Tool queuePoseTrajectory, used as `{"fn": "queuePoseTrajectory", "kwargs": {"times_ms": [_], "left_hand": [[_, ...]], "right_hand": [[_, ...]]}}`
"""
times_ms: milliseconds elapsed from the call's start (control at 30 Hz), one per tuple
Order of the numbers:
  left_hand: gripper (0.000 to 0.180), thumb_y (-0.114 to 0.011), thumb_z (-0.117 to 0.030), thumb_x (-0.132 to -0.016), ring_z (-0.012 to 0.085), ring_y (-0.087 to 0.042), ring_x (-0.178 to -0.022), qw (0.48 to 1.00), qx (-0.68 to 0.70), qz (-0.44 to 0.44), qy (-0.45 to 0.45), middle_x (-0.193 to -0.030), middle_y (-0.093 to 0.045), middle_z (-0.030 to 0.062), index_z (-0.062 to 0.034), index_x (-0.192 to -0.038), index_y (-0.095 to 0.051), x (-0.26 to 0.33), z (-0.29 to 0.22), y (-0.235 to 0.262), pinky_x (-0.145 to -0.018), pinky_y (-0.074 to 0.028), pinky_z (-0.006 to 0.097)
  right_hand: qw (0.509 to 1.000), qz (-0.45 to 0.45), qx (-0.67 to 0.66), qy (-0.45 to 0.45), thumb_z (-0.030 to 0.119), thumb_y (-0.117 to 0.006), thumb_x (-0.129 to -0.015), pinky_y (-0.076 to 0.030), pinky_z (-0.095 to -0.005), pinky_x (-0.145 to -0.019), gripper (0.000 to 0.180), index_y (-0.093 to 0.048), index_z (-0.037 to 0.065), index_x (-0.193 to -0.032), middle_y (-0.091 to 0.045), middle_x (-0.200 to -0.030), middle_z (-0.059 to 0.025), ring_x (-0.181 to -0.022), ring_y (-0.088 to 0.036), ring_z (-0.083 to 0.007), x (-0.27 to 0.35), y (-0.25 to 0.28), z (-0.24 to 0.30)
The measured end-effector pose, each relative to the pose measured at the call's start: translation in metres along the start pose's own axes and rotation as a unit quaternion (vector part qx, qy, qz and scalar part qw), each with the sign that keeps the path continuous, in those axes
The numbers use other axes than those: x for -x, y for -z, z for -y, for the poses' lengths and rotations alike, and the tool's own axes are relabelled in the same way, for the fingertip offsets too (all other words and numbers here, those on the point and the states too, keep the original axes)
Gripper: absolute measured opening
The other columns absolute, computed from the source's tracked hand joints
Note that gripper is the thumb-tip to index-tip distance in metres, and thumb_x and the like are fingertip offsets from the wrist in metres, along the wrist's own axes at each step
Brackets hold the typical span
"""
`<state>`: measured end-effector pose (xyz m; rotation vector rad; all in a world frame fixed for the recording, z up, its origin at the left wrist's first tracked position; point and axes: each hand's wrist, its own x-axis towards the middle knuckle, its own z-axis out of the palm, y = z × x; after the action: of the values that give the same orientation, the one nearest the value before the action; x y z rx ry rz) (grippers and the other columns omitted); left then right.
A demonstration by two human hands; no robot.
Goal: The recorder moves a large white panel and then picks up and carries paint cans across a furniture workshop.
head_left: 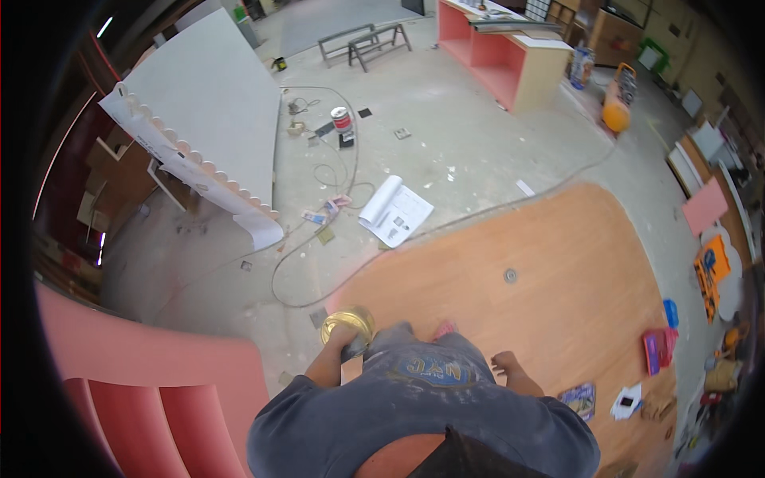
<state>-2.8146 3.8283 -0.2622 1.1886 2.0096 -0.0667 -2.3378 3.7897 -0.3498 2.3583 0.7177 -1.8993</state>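
Dusty concrete floor (pixel 446 151) fills the upper half of the frame, and one large orange wooden panel (pixel 558 263) lies flat across the lower right. Your left hand (pixel 344 338), at lower centre, wraps its fingers round one shiny gold can (pixel 348 323); you see its round top almost face-on, so its long axis runs roughly toward the camera, the top tipped slightly to the upper left. Your right hand (pixel 505 366) hangs just right of your grey shirt, over the panel, fingers loosely spread and gripping nothing. One small round metal fitting (pixel 510 276) sits on the panel above that hand. One rolled sheet of drawings (pixel 394 210) lies on the concrete at centre, its roll pointing to the upper right. One red-and-white can (pixel 341 119) stands further up, with cables looping round it. One white scalloped board (pixel 203 119) leans at upper left, two metal trestles (pixel 362 41) stand at top centre, and one pink cabinet (pixel 498 52) sits beside them. One pink fluted piece (pixel 151 382) fills the lower left.
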Motion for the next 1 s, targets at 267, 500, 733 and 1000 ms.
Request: {"fn": "queuePoseTrajectory", "kwargs": {"times_ms": [267, 500, 733, 1000], "left_hand": [[0.038, -0.046, -0.032, -0.072, 0.0298, -0.050, -0.093, 0.992, 0.105, -0.004, 0.069, -0.099, -0.053, 0.0184, -0.0026, -0.094, -0.056, -0.116, -0.080, 0.025, -0.081, -0.037, 0.036], [0.042, -0.052, -0.027, -0.070, 0.0258, -0.045, -0.103, 0.982, 0.104, 0.089, 0.133, -0.109, -0.048, 0.0158, -0.0040, -0.105, -0.050, -0.237, -0.120, 0.048, -0.085, -0.035, 0.032], [0.046, -0.054, -0.033, -0.067, 0.0264, -0.046, -0.100, 0.988, 0.083, 0.090, 0.091, -0.106, -0.050, 0.0156, -0.0032, -0.102, -0.052, -0.329, -0.211, 0.166, -0.083, -0.036, 0.033], [0.043, -0.053, -0.036, -0.065, 0.0314, -0.053, -0.087, 0.996, 0.020, -0.054, 0.062, -0.091, -0.055, 0.0210, 0.0007, -0.087, -0.057, -0.467, -0.315, 0.260, -0.076, -0.040, 0.036]], "right_hand": [[0.952, -0.110, -0.007, 0.285, 0.013, -0.054, -0.069, -0.043, -0.0274, -0.042, 0.030, -0.050, -0.002, -0.095, -0.055, -0.069, -0.0089, -0.056, -0.055, -0.0162, -0.028, 0.098, 0.303], [0.978, -0.032, 0.126, 0.161, 0.011, -0.051, -0.069, -0.043, -0.0268, -0.042, 0.012, -0.054, 0.000, -0.072, -0.054, -0.067, -0.0095, -0.056, -0.053, -0.0144, -0.125, 0.125, 0.352], [0.789, 0.098, 0.531, 0.292, 0.012, -0.045, -0.076, -0.046, -0.0397, -0.049, 0.016, -0.055, 0.000, -0.080, -0.056, -0.075, -0.0100, -0.067, -0.056, -0.0185, -0.103, 0.143, 0.402], [0.915, 0.104, 0.305, 0.244, 0.011, -0.040, -0.078, -0.045, -0.0345, -0.048, 0.018, -0.053, 0.002, -0.087, -0.054, -0.075, -0.0055, -0.067, -0.056, -0.0192, -0.206, 0.175, 0.543]]}}
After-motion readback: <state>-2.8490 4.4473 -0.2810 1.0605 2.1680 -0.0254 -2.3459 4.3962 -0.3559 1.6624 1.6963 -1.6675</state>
